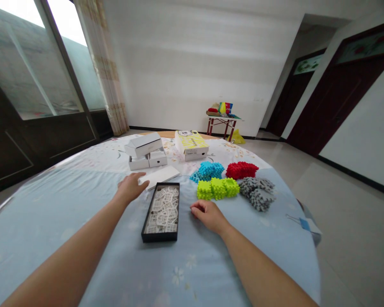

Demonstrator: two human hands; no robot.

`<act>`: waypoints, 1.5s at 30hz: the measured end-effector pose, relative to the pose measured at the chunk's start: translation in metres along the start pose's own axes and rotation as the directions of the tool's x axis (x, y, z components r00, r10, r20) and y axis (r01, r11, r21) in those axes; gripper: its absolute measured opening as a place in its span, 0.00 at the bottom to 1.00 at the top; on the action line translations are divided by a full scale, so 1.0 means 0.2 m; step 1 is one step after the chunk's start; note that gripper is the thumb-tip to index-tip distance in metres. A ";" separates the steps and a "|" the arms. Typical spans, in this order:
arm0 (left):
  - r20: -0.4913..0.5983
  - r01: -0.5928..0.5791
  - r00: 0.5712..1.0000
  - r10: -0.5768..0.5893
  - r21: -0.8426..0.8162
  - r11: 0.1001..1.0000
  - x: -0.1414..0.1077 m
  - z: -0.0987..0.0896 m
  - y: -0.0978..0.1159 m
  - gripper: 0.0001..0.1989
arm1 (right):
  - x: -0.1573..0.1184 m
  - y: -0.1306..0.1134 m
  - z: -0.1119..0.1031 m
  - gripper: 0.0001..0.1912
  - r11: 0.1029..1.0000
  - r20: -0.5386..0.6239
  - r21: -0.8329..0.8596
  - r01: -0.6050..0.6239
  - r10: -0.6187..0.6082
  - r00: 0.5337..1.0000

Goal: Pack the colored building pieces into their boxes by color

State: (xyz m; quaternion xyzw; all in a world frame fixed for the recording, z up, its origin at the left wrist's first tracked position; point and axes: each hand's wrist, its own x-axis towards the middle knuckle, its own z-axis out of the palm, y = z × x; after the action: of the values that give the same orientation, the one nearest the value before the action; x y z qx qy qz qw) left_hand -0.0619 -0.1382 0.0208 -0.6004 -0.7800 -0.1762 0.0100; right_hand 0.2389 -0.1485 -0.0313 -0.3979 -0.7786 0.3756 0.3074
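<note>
A black open tray [160, 238] full of small white plastic pieces [165, 209] lies between my hands. My left hand [130, 187] touches the near left end of a flat white lid [161, 175], its fingers apart. My right hand [208, 214] rests on the cloth right of the tray, fingers curled together; whether anything small is in them cannot be made out. Just beyond it sit lime green pieces [218, 188], with blue pieces [208, 170] behind, red pieces [242, 170] and grey pieces [258, 192] to the right.
White boxes [144, 145] are stacked at the back left of the table. A yellow and white box [191, 146] stands at the back middle. The round table has a light blue cloth [237, 238]. A small side table [224, 117] with colourful items is by the wall.
</note>
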 end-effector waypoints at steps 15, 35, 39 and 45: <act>0.149 0.107 0.980 -0.132 0.165 0.981 0.05 0.12 -0.05 0.47 | -0.03 -0.09 0.03 0.14 0.990 -0.042 -0.088 0.108 -0.113 0.993; -0.064 0.140 0.986 -0.152 -0.168 0.976 -0.22 0.08 -0.11 0.27 | 0.12 -0.35 -0.03 0.12 0.814 0.215 -0.562 0.146 -0.027 0.976; -0.138 0.061 0.984 -0.115 -0.342 0.938 -0.21 0.01 -0.08 0.21 | 0.21 -0.33 -0.12 0.13 0.810 0.328 -0.554 0.192 0.000 0.945; 0.100 -0.097 0.970 0.222 -0.677 0.730 -0.25 -0.08 0.04 0.23 | 0.21 -0.29 -0.09 0.15 0.785 0.152 -0.607 0.124 -0.038 0.988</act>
State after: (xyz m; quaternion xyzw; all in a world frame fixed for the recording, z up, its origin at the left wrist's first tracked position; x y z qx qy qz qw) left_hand -0.0446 -0.1875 0.0268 -0.6420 -0.6083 -0.3885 -0.2584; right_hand 0.2092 -0.1294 0.0332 -0.4165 -0.8933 0.1136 0.1251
